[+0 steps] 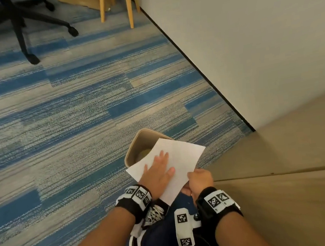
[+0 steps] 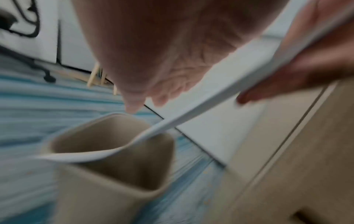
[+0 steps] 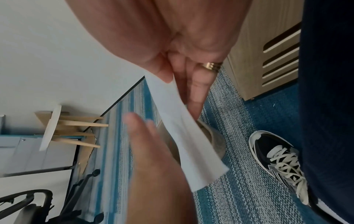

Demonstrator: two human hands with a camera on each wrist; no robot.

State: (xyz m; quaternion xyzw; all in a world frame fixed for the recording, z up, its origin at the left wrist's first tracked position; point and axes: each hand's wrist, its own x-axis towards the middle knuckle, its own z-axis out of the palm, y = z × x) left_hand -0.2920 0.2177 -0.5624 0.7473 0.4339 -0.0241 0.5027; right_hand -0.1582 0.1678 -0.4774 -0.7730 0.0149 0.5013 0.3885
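A white sheet of paper hangs over a beige waste bin standing on the carpet. My left hand lies flat on top of the sheet, fingers straight. My right hand pinches the sheet's near corner between thumb and fingers. In the left wrist view the paper shows edge-on, sagging into the bin. In the right wrist view the thumb and fingers clamp the paper, and my left hand lies beside it. The bin's inside is mostly hidden by the sheet.
A wooden cabinet stands at my right, and a white wall runs behind the bin. A black office chair base and wooden chair legs stand farther off on the striped blue carpet. My shoe is near the bin.
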